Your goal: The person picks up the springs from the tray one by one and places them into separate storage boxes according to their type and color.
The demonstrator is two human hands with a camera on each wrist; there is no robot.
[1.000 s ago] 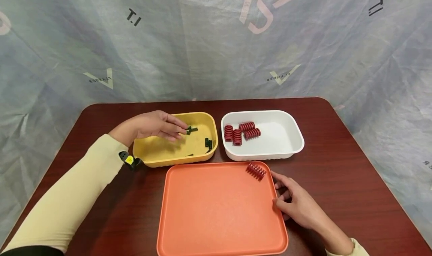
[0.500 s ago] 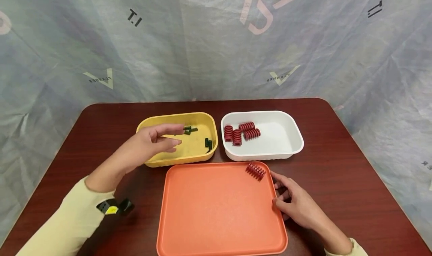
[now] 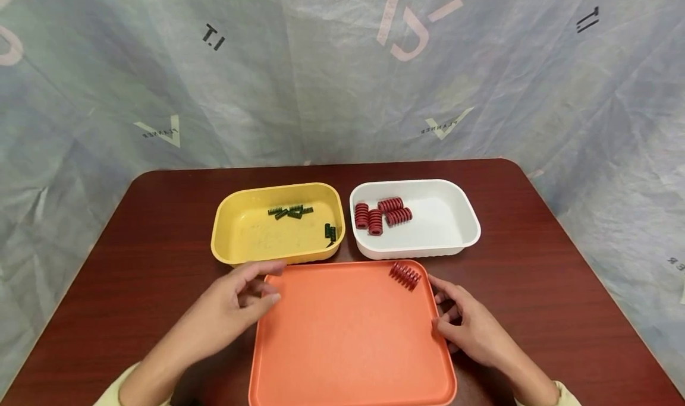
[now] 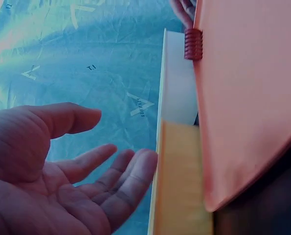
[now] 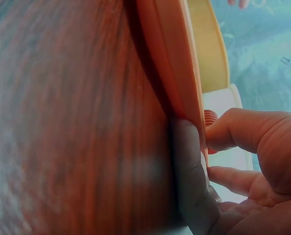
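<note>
An orange tray [image 3: 348,340] lies on the table with one red spring [image 3: 405,276] in its far right corner. My right hand [image 3: 473,326] grips the tray's right edge; in the right wrist view one finger [image 5: 187,161] lies along the underside while another digit is over the rim. Beside the tray's far left corner is my left hand [image 3: 227,308], thumb and fingers apart and nothing between them. Whether it touches the rim I cannot tell. The left wrist view shows its palm [image 4: 52,200] bare.
Behind the tray stand a yellow container [image 3: 235,233] with several small dark green springs [image 3: 294,214] and, to its right, a white container [image 3: 444,227] with several red springs [image 3: 375,222]. Both sit on the dark wooden table [image 3: 546,299]. A printed sheet [image 3: 321,85] hangs behind.
My left hand has drawn back out of the yellow container, toward me, to the tray's left corner, uncovering the green springs. The right hand has stayed on the tray's edge.
</note>
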